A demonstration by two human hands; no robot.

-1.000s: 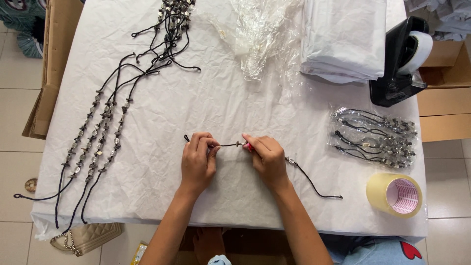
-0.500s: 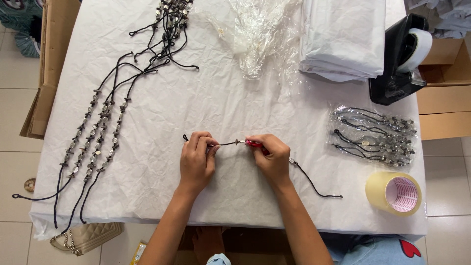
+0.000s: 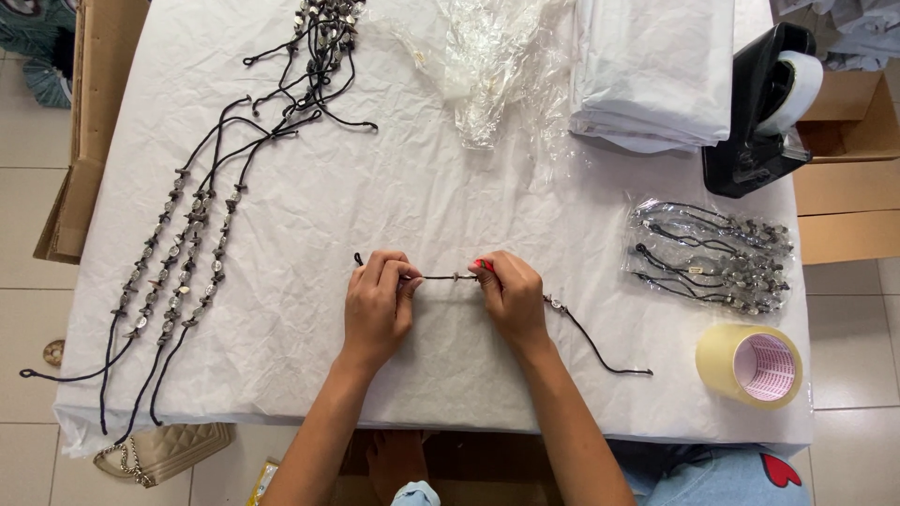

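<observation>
We keep the black cord [image 3: 441, 276] taut near the desk's [image 3: 281, 375] front edge, left hand [image 3: 377, 302] and right hand [image 3: 511, 298] fingers pinched shut on it, perhaps around a small bead.

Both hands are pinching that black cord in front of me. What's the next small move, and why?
Probably slide the small bead along the cord toward the right hand. The left hand pinches one end and the right pinches the cord taut beside the bead, while the cord's tail lies loose on the white sheet.
</observation>
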